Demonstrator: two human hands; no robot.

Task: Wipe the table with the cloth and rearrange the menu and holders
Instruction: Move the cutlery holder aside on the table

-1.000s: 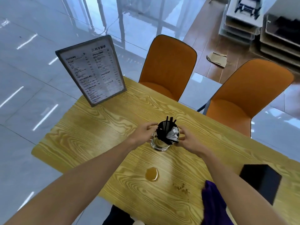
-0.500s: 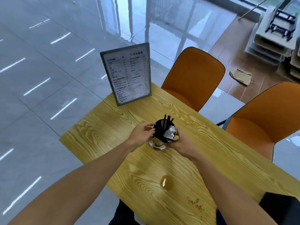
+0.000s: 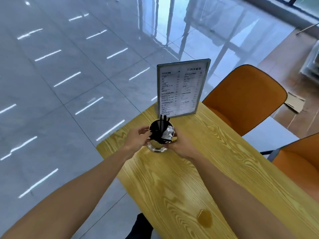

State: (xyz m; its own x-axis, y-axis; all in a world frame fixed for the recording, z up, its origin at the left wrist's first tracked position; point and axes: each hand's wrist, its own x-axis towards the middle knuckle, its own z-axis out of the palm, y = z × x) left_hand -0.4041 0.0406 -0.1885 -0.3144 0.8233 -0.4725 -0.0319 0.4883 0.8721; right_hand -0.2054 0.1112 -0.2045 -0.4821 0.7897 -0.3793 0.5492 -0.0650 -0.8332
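A glass holder (image 3: 159,138) with black straws and white packets stands on the yellow wooden table (image 3: 215,161), close to its far left corner. My left hand (image 3: 138,138) grips its left side and my right hand (image 3: 180,146) grips its right side. Just behind the holder, a framed menu (image 3: 181,88) stands upright at the table's end. The cloth is out of view.
A brown liquid spill (image 3: 205,219) lies on the table near the front edge. Two orange chairs (image 3: 245,99) (image 3: 300,163) stand along the table's far side. Glossy grey floor tiles surround the table on the left.
Both hands have carried the glass holder across the table toward the menu. My view swung left, so the spill now lies well behind the holder and the cloth and black box left the frame.
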